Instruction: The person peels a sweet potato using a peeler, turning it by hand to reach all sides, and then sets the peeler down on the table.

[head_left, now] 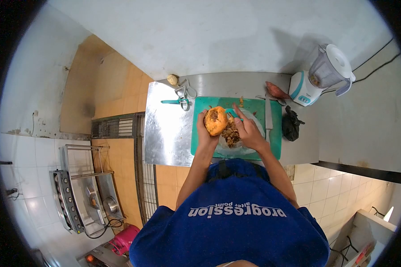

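Observation:
My left hand (205,132) holds up an orange, roundish fruit or root (215,121) with brown patches on its skin. Close to its right side, my right hand (248,130) is closed around a small tool with a teal part (231,112), partly hidden by the fingers. Beneath both hands lies a green cutting board (200,104) with a translucent plastic bag (237,150) on it. Brown peelings (231,133) are heaped on the bag. A knife (268,115) rests along the board's right side.
At the back right stands a blender (314,80), with a reddish root (277,91) to its left. A black bag (292,123) sits right of the board. Left of the board are a teal-handled peeler (175,102), a white-corded item (185,91) and a pale round piece (172,79).

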Tool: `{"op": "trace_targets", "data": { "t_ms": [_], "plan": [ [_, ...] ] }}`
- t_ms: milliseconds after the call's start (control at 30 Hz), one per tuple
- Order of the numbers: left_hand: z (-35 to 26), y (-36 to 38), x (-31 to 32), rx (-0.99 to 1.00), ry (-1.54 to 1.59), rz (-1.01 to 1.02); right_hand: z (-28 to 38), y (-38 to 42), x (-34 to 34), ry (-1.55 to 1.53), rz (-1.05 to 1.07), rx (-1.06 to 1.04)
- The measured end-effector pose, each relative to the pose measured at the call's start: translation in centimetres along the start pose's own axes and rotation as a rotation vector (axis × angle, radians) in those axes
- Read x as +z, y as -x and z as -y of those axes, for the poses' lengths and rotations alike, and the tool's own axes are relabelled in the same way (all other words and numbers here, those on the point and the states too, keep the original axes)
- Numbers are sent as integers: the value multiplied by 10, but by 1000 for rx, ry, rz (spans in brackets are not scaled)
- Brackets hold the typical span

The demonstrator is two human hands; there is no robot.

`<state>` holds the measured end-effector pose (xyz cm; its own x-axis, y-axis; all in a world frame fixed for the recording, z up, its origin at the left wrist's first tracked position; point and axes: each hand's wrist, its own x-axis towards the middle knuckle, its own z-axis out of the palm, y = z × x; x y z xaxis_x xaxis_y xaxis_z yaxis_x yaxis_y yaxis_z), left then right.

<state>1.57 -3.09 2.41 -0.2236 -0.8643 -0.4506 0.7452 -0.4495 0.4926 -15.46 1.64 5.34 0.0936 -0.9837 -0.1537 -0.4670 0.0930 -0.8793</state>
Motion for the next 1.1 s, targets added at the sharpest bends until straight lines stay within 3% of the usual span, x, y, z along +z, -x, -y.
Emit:
{"op": "trace_targets", "data": {
  "t_ms": [133,200,333,433,533,600,633,700,767,867,967,1100],
  "plan": [
    [6,-2,-7,16,17,-14,-2,-1,13,24,-89,-151],
    [7,-2,-4,21,24,4,3,2,21,191,-100,-244],
    [9,2,1,33,-74,-68,7,0,23,430,-137,-262],
    [17,-2,-14,107,-125,-43,2,-11,9,447,-91,-89],
    [22,-4,-14,155,-95,1,0,-13,7,392,-122,-56],
    [21,-3,-8,161,-57,-6,-3,-3,23,162,-104,-129],
    [20,-5,-3,182,-36,-84,-5,-1,32,163,-106,-128],
    [23,-8,-3,198,-21,-160,-2,2,48,89,-208,-310],
    [30,-11,-15,338,-46,-65,1,-1,48,5,-207,-242],
    [26,4,9,438,-110,-220,4,-5,51,-121,-174,-161],
    [30,4,3,590,-237,-133,3,-7,54,-215,-159,-170],
    [33,-8,-1,620,-186,-137,8,-4,53,-323,-155,-182]
  ]
}}
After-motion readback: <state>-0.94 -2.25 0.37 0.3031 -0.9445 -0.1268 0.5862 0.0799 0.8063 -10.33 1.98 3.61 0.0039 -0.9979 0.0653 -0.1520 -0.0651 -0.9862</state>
